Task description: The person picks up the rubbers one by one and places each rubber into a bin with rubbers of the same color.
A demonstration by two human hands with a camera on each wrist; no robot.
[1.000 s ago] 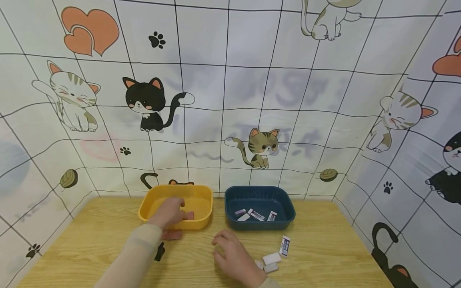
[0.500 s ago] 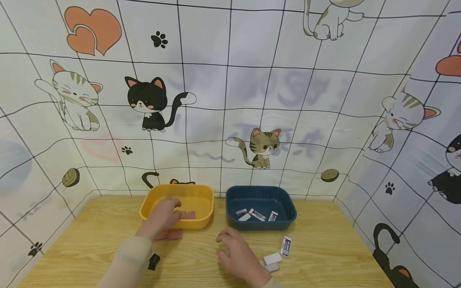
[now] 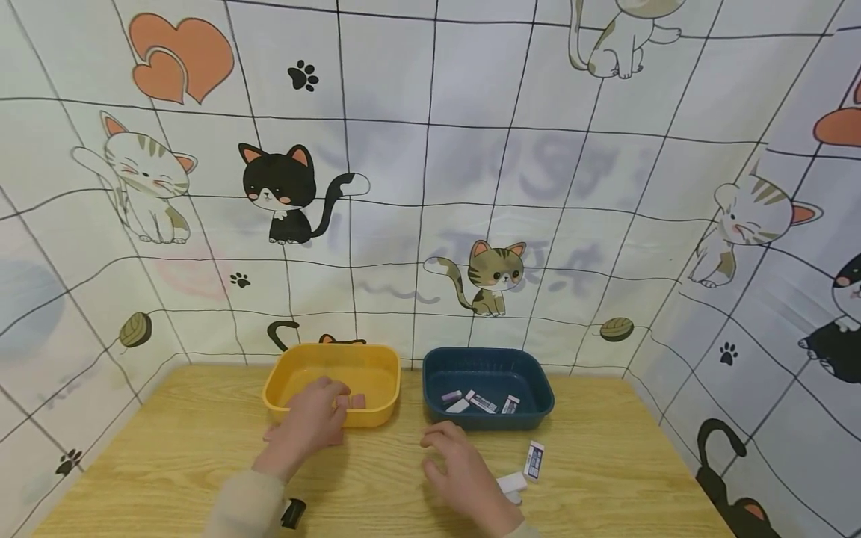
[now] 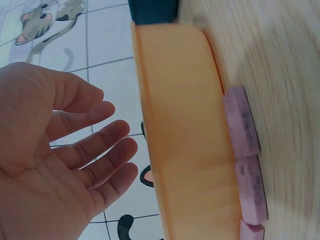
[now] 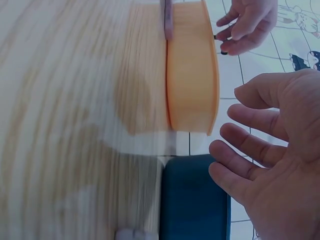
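Note:
My left hand [image 3: 312, 418] hovers over the front rim of the yellow basin [image 3: 386, 396], its fingers loosely bent and holding nothing, as the left wrist view shows. Inside that basin lie pink erasers [image 3: 359, 402], partly hidden by the hand. More pink erasers [image 4: 242, 121] lie end to end on the table along its front wall. My right hand [image 3: 464, 474], relaxed and without anything in it, is in front of the blue basin [image 3: 487, 422]. Close beside it are white erasers [image 3: 513, 483], partly covered by the hand, and a white eraser with a dark printed sleeve [image 3: 534, 461].
Several erasers [image 3: 480, 402], some in printed sleeves, lie inside the blue basin. Both basins stand side by side at the back of the wooden table [image 3: 605, 463], against a wall covering with cat drawings. A small black item [image 3: 293, 513] shows beside my left sleeve.
My left hand has drawn back from inside the yellow basin to its front rim, uncovering a second pink eraser there. My right hand has shifted slightly right, over part of the white erasers.

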